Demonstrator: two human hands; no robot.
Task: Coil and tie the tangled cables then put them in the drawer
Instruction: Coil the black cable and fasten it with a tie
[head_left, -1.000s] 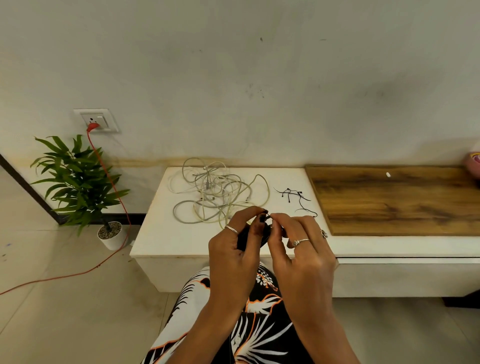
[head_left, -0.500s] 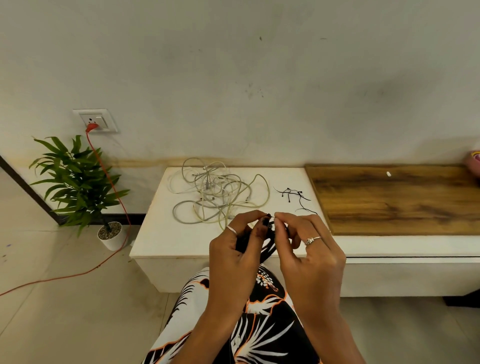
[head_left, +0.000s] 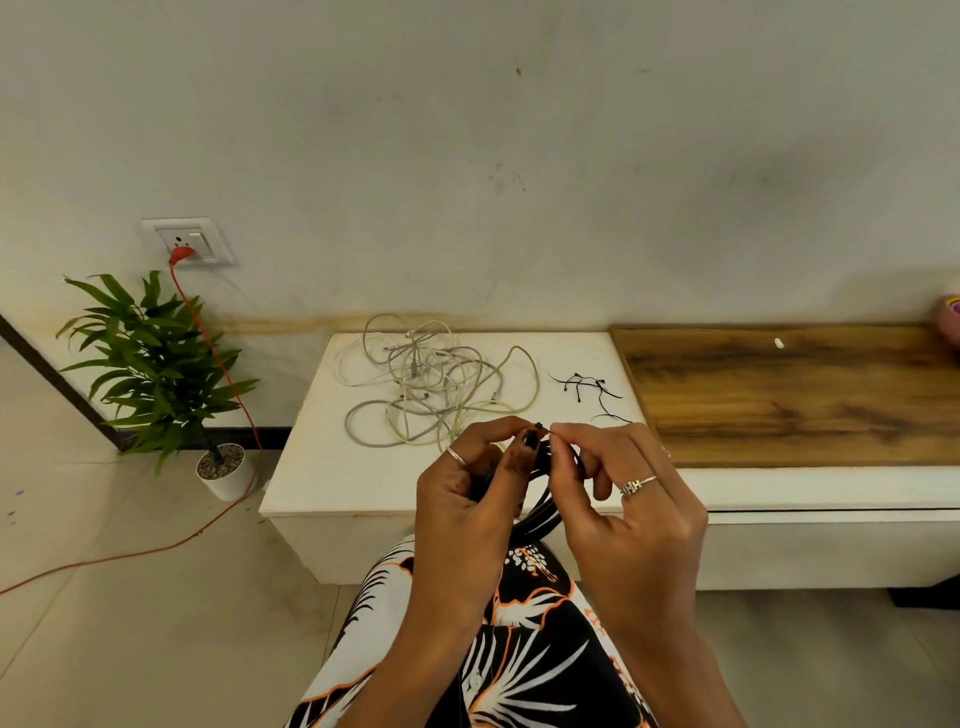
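While tangled cables (head_left: 431, 389) lie behind, both hands pinch a black coil (head_left: 543, 512).

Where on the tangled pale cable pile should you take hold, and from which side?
Take the large outer loop at the near-left edge of the pale cable pile, coming from above. It lies flat and apart from the knotted middle, so fingers can likely slip under it cleanly.

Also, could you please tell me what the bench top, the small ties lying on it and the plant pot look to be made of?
The bench top is white and smooth at its left, likely painted board or laminate; its brown panel shows wood grain, possibly veneer. The black ties look like thin plastic-coated wire, kinked with small knobs. The plant pot looks like matte white ceramic or plastic.
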